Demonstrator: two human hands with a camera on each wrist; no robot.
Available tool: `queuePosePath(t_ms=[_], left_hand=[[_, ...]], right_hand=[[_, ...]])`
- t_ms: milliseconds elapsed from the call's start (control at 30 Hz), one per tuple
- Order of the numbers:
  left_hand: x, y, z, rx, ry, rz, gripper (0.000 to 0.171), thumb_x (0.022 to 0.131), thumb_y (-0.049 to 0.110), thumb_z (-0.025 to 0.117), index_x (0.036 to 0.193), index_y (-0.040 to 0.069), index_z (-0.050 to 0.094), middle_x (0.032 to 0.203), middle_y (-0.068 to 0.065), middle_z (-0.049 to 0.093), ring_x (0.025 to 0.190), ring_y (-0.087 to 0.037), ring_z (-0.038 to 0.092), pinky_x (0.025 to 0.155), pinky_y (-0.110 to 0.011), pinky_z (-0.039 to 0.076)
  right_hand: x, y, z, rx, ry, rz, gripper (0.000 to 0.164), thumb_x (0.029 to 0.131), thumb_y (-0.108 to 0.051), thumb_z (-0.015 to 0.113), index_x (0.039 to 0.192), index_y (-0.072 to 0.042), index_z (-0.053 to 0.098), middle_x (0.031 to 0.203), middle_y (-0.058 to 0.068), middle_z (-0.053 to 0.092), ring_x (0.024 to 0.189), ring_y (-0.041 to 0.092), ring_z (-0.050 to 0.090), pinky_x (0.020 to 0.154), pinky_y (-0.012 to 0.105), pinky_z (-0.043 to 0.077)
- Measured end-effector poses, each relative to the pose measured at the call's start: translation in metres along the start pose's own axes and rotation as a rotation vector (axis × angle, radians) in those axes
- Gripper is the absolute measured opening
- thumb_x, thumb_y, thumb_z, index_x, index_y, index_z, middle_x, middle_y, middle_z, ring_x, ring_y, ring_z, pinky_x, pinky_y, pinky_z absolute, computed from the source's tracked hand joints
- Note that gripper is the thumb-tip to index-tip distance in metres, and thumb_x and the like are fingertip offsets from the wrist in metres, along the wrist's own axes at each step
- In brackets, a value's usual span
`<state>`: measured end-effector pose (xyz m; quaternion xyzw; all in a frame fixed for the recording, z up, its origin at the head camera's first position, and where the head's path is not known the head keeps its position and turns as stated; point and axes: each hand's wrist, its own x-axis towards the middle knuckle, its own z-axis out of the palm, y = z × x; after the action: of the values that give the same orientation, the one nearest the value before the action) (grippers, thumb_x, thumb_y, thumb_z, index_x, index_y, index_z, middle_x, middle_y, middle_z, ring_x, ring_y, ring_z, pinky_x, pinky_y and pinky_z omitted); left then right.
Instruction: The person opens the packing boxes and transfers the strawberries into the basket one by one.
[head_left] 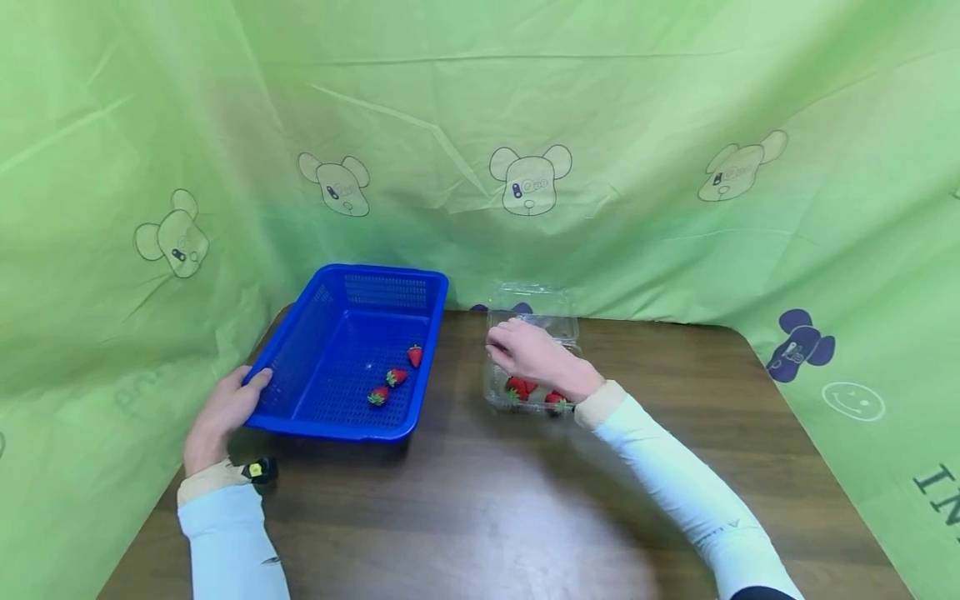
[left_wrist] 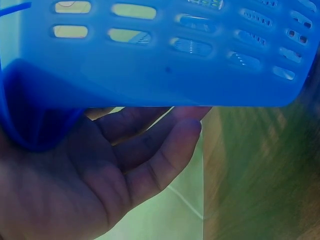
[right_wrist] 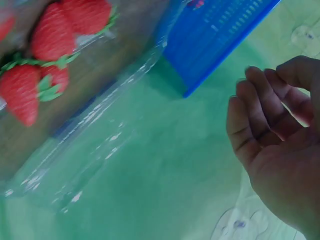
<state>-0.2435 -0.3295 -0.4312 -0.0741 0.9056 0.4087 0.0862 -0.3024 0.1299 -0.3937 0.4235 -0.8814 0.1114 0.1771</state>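
My left hand (head_left: 225, 410) grips the near left corner of a blue plastic basket (head_left: 330, 430), its thumb over the rim. In the left wrist view, the fingers (left_wrist: 162, 155) curve beneath the slotted basket wall (left_wrist: 165, 75). Three strawberries, one of them a red strawberry (head_left: 396, 377) with green leaves, lie along the basket's right side. Above an opened clear plastic box (head_left: 498, 392) is my right hand (head_left: 531, 352), loosely curled with nothing in it; its thumb comes close to the index finger in the right wrist view. Several strawberries (right_wrist: 54, 35) lie inside the box.
Both stand toward the back of a brown wooden table (head_left: 480, 508). The box's raised clear lid (head_left: 532, 298) leans back near the green printed curtain (head_left: 630, 250), which hangs behind and at both sides. A dark wrist strap (head_left: 260, 470) is on the left forearm.
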Motion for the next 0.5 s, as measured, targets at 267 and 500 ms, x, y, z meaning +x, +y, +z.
queuePosePath(t_ms=[267,500], left_hand=[[0.001,0.001,0.0,0.013,0.011,-0.003,0.071,0.1,0.054,0.025,0.135,-0.006,0.038,0.121,-0.028,0.055,0.103,-0.033,0.055,0.082,-0.036,0.041],[0.0,0.002,0.001,0.018,0.013,0.006,0.07,0.1,0.054,0.025,0.134,-0.006,0.039,0.12,-0.027,0.055,0.104,-0.033,0.055,0.082,-0.035,0.04]], right_hand=[[-0.029,0.018,0.0,-0.018,-0.122,0.144,0.007,0.087,-0.012,0.062,0.083,-0.012,0.057,0.077,0.0,0.058,0.073,0.017,0.051,0.069,0.033,0.047],[-0.049,0.026,0.003,-0.011,-0.234,0.258,0.013,0.087,-0.019,0.064,0.095,-0.01,0.061,0.087,0.005,0.06,0.081,0.023,0.052,0.07,0.038,0.046]])
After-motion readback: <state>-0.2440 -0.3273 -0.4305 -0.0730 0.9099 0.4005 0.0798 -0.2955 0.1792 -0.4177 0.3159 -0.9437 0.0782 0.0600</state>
